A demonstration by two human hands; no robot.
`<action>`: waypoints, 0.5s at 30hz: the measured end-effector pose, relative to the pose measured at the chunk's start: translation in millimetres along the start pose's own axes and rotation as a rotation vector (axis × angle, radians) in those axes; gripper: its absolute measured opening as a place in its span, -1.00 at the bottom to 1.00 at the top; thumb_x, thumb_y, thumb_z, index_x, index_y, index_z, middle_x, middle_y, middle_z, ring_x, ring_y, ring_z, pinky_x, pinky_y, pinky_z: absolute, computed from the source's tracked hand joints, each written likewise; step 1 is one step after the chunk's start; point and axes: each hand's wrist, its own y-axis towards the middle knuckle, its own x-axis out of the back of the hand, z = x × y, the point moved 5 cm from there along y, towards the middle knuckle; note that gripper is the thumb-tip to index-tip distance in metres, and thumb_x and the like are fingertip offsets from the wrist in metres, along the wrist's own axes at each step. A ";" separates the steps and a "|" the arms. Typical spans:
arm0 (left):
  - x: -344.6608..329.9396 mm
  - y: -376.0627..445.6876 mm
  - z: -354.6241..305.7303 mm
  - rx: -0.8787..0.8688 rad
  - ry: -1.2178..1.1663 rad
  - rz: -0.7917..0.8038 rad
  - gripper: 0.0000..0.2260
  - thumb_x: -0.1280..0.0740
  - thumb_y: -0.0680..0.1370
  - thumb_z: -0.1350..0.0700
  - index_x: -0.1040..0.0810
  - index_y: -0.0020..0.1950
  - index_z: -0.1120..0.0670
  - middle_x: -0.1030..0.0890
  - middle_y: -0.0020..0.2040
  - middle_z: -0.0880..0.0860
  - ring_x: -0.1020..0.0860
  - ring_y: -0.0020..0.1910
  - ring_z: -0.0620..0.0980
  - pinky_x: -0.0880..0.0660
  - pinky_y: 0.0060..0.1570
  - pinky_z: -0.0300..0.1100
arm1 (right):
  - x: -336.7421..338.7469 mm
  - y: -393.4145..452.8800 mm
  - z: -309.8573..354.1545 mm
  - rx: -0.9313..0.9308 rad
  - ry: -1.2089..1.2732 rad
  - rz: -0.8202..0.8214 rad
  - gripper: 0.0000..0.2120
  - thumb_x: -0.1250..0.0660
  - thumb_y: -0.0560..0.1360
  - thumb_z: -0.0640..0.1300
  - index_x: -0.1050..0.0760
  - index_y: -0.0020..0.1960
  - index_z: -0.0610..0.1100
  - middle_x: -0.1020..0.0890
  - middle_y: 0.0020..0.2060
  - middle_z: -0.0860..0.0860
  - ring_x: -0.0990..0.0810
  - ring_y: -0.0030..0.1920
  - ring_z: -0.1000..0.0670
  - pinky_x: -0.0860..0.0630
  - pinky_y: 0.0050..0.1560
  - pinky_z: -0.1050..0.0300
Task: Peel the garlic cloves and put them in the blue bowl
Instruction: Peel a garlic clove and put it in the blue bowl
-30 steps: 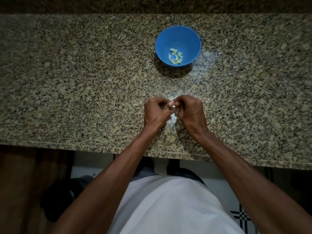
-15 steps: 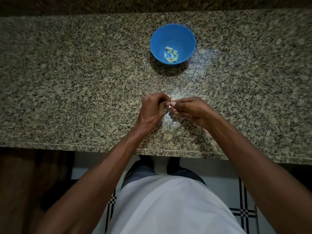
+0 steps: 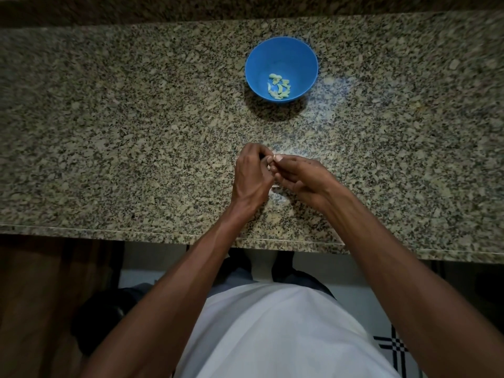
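Observation:
A blue bowl (image 3: 281, 54) stands on the granite counter (image 3: 109, 132) toward the back, with several pale peeled garlic cloves (image 3: 278, 87) at its bottom. In front of it, above the counter's middle, my left hand (image 3: 252, 177) and my right hand (image 3: 300, 177) meet fingertip to fingertip. Both pinch a small pale garlic clove (image 3: 274, 159) between them; most of it is hidden by the fingers. A pale scrap of garlic skin (image 3: 275, 188) lies on the counter under my hands.
The counter's front edge (image 3: 163, 236) runs across the view just below my wrists. A dark backsplash (image 3: 245, 6) borders the far side. Below the edge I see my white shirt and a tiled floor.
My right hand has turned from a curled fist to a flatter pose with fingers stretched toward the left hand. The view has shifted slightly; the bowl has not moved.

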 end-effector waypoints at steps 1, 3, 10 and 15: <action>-0.4 -0.3 -0.7 -0.007 0.009 0.009 -0.85 -0.28 0.61 0.34 -0.46 0.02 0.09 -0.50 0.01 0.05 -0.48 -0.04 -0.07 -0.45 -0.06 -0.37 | 0.5 1.6 0.2 -0.021 0.007 0.007 -0.73 -0.45 0.55 -0.30 -0.61 0.24 -0.32 -0.75 -0.01 -0.14 -0.72 -0.08 0.02 -0.66 -0.06 0.22; -0.8 -1.5 -2.4 -0.018 0.015 0.018 -0.84 -0.28 0.61 0.34 -0.44 0.03 0.08 -0.46 0.03 0.05 -0.45 -0.04 -0.10 -0.41 -0.05 -0.46 | 0.9 4.3 0.8 -0.057 0.035 0.029 -0.69 -0.43 0.55 -0.32 -0.60 0.29 -0.29 -0.73 -0.02 -0.12 -0.70 -0.09 0.04 -0.65 -0.07 0.25; 4.6 -14.1 9.6 -0.065 0.025 0.072 -0.87 -0.32 0.60 0.33 -0.49 0.01 0.12 -0.48 0.06 0.01 -0.47 -0.02 -0.18 -0.44 -0.02 -0.43 | 0.8 4.2 -7.5 -0.080 0.144 -0.007 -0.75 -0.34 0.59 -0.39 -0.67 0.20 -0.23 -0.71 0.00 -0.15 -0.67 -0.10 0.01 -0.66 -0.05 0.20; 18.3 -36.8 36.4 0.058 -0.049 0.056 -0.93 -0.38 0.60 0.29 -0.62 0.03 0.15 -0.64 -0.02 0.01 -0.57 -0.08 -0.23 -0.47 -0.06 -0.51 | 4.9 -1.5 -6.3 -0.035 0.066 0.005 -0.77 -0.36 0.61 -0.31 -0.64 0.25 -0.24 -0.71 0.01 -0.10 -0.67 -0.05 0.02 -0.65 0.05 0.16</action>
